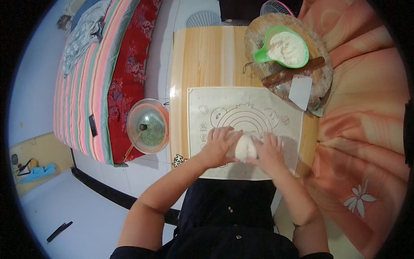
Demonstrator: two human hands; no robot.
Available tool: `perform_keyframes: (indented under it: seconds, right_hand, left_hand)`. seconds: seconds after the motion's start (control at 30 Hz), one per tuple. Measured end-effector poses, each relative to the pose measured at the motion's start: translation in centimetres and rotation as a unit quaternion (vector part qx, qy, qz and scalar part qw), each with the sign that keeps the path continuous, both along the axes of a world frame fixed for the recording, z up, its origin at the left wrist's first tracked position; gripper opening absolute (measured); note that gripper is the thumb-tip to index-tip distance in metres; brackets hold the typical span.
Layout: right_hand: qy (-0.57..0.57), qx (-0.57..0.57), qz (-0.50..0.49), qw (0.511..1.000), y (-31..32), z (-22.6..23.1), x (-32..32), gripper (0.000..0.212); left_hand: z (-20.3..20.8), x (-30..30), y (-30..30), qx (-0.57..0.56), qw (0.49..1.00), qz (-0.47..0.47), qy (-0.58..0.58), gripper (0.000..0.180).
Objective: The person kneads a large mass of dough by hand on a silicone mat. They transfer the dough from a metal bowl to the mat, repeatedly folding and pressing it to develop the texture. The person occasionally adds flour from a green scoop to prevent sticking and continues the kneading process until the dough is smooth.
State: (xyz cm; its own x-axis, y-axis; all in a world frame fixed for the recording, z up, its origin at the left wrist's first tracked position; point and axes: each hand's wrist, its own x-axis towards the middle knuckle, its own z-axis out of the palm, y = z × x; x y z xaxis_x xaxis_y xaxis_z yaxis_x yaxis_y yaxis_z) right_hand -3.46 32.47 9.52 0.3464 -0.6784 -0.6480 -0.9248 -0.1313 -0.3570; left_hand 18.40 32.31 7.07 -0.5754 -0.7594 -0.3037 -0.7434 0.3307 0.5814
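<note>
A lump of white dough (pixel 246 148) sits on the cream kneading mat (pixel 202 101) near its front edge. My left hand (pixel 221 146) presses on the dough's left side, its thumb against it and its fingers curved over the mat. From the right, my right hand (pixel 269 153) cups the same lump, thumb low and fingers bent. Between them the top of the dough shows; its underside is hidden. Ring and cartoon outlines are printed on the mat beyond the hands.
A round wooden board (pixel 282 88) at the far right bears a green scoop-shaped bowl (pixel 261 54) of flour, a rolling pin (pixel 276 77) and a white scraper (pixel 300 91). Left of the wooden table (pixel 185 56) stands a lidded basin (pixel 148 125). An orange cloth (pixel 362 95) borders the right.
</note>
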Motion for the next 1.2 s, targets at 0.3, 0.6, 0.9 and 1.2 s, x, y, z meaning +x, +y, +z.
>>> perform_keyframes:
  seconds: [0.3,0.6,0.9,1.2]
  right_hand:
    - [-0.078,-0.211,-0.039,0.974,4.1,-9.0,1.2,0.075]
    - [0.057,-0.208,-0.109,0.970,-5.2,-12.9,3.1,0.048]
    - [-0.183,-0.008,-0.108,0.977,-8.4,-8.4,-0.4,0.093]
    - [-0.143,-0.288,-0.139,0.937,4.1,-6.9,2.6,0.065]
  left_hand:
    - [-7.5,-2.9,4.9,-0.110,0.983,0.098,-0.108,0.068]
    - [-10.5,-4.7,-4.4,-0.116,0.953,0.197,-0.198,0.074]
    - [-5.0,-2.4,-5.4,0.033,0.984,0.165,-0.060,0.078]
    - [-9.8,3.0,-3.9,0.126,0.932,0.115,0.321,0.038]
